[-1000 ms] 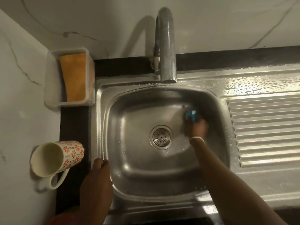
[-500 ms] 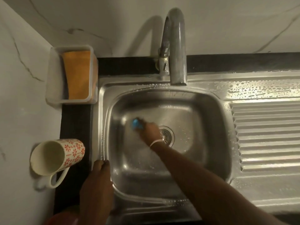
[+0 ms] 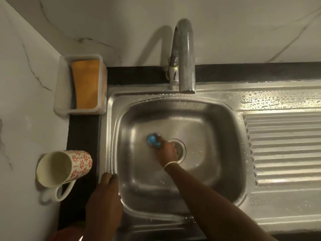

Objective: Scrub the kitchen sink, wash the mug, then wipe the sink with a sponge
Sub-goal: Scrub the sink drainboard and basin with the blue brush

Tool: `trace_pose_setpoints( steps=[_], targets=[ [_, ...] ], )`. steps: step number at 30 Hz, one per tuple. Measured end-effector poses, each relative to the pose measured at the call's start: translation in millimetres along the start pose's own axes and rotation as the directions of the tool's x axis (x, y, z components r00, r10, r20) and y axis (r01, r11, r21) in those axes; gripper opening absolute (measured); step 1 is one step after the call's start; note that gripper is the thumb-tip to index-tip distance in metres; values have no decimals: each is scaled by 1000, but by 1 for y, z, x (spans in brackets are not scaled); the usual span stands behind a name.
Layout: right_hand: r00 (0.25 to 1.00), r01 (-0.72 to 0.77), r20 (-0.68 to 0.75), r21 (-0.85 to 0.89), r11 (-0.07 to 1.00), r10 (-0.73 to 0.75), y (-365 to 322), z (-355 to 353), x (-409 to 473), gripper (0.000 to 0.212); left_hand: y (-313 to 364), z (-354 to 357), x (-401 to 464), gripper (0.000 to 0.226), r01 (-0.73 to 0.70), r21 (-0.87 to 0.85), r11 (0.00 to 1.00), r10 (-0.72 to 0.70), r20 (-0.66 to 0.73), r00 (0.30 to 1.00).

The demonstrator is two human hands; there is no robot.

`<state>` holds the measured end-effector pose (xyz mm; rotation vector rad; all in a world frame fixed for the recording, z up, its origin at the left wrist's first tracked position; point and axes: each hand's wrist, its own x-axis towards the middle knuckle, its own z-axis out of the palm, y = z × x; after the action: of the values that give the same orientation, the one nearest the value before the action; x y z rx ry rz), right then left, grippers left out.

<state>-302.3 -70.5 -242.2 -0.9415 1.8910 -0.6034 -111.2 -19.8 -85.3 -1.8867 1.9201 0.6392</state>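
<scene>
- Right hand (image 3: pixel 167 150) down in the sink (image 3: pixel 231 146), fingers closed around a blue scrubber (image 3: pixel 152 140), pressing it to the basin floor just left of the drain (image 3: pixel 179 150).
- Scrubber looks small and soft; judged light and squashy, best gripped from above with the fingertips. Wet steel under it, so likely slippery.
- Thin pale band on the right wrist.
- Left hand (image 3: pixel 106 197) holds nothing; lies flat on the sink's front-left rim, fingertips at the edge, apparently bracing.
- Step in hand, by my reading: scrubbing the basin. Mug and sponge wipe not yet begun.
- Mug (image 3: pixel 64 168) lies on its side on the worktop (image 3: pixel 81 133) left of the sink, mouth toward the camera, nothing inside, handle lowest. White with red flower print; probably ceramic, so stiff, breakable, slick when wet. Take it by the handle or round the body.
- Clear plastic tub (image 3: pixel 60 94) in the back-left corner holds an orange sponge (image 3: pixel 86 84) standing on edge.
- Tap (image 3: pixel 185 58) arches over the back rim; no water running. Droplets on the draining board (image 3: pixel 284 148).
</scene>
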Motion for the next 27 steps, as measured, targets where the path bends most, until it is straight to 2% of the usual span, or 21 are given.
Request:
trace_pose_setpoints(
  steps=[2, 4, 6, 8, 12, 14, 16, 19, 21, 24, 27],
  targets=[
    [988, 78, 144, -138, 987, -58, -7, 5, -6, 50, 2, -5, 0, 62, -8, -32, 999, 8, -12, 1000],
    [985, 107, 154, -179, 978, -80, -4, -15, 1, 50, 2, -8, 2, 62, -4, -42, 999, 2, -35, 999],
    [1000, 31, 2, -172, 985, -31, 6, -52, 25, 47, 1, -6, 2, 60, 13, -20, 1000, -13, -25, 1000],
    [982, -74, -176, -61, 995, 62, 24, -99, 46, 44, -1, -1, 3, 56, 40, -7, 999, -40, 4, 999],
    [848, -315, -413, 111, 943, 332, 63, -133, 18, 32, -2, -3, 3, 53, 25, 27, 999, -25, -19, 1000],
    [802, -355, -437, 200, 913, 407, 79, -124, -12, 30, 1, -7, 3, 52, 25, 60, 998, -24, -11, 1000],
    [785, -402, -403, 246, 882, 470, 95, -110, -33, 31, 3, -12, 3, 51, 32, 88, 996, -32, 2, 999],
    [770, -452, -388, 227, 862, 506, 100, -101, -46, 32, 7, -18, 2, 54, 0, 137, 991, -3, 16, 1000],
    [784, -378, -408, 286, 881, 469, 90, -98, -34, 32, 7, -19, 3, 56, -6, 130, 991, 4, 17, 1000],
    [896, -153, -358, 307, 939, 263, 66, -90, 13, 35, 5, -19, 3, 54, -12, 93, 996, 9, 29, 1000],
    [994, -33, -97, 229, 973, 57, 30, -57, 39, 39, 1, -17, 5, 55, -18, 96, 995, 14, 45, 999]
  ],
)
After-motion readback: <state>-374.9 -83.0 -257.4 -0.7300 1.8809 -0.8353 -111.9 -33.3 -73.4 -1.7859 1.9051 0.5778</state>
